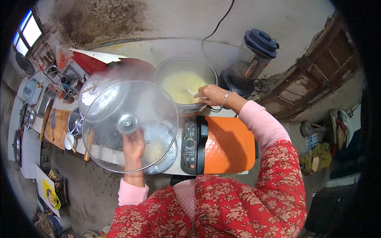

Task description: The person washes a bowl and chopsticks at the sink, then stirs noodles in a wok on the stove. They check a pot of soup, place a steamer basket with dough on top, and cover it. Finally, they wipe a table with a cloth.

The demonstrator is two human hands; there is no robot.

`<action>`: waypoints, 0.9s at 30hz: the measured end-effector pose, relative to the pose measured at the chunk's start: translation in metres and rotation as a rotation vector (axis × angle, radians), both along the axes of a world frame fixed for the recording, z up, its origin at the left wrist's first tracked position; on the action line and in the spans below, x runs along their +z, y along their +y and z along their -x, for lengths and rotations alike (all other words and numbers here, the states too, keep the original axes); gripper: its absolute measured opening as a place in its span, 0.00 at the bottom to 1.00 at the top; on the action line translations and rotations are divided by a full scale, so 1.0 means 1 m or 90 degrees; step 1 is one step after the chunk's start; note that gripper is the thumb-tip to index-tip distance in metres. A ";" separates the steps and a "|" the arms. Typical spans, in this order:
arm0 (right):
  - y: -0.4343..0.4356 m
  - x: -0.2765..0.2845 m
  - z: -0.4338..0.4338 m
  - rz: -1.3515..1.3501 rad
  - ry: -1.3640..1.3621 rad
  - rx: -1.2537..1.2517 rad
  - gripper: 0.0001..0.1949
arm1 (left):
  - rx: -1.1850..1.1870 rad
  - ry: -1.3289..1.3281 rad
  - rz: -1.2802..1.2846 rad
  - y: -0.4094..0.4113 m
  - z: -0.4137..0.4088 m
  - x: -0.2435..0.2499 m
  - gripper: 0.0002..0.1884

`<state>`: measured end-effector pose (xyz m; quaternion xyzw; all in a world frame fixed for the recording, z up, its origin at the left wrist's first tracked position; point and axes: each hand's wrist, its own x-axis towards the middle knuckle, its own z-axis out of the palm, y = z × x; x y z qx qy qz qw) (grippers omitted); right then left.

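Observation:
My left hand (134, 145) grips the round knob of a large glass pot lid (104, 139), which is fogged and wet and held up left of the pot. Over the steaming metal pot (216, 78), my right hand (212, 94) is closed on the handle of a white spoon or ladle (191, 92). The tool's far end reaches into a pale yellow liquid (178, 81). Seen partly through the lid, a metal tray or plate (171, 160) with a pale round piece of dough or food (154, 151) lies on the counter.
An orange electric griddle (229, 142) is right in front of my body. A blender (253, 62) stands right of the pot, with a cord nearby. Farther left are a domed metal lid (95, 89), a wooden board (61, 119) with a knife (53, 122), metal bowls and a white bowl (69, 141).

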<state>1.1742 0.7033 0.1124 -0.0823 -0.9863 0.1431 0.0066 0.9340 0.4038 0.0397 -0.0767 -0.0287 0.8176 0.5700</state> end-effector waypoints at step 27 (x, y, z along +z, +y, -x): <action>0.030 -0.051 0.039 -0.190 -0.076 -0.141 0.10 | -0.004 -0.028 0.037 0.007 0.002 0.010 0.21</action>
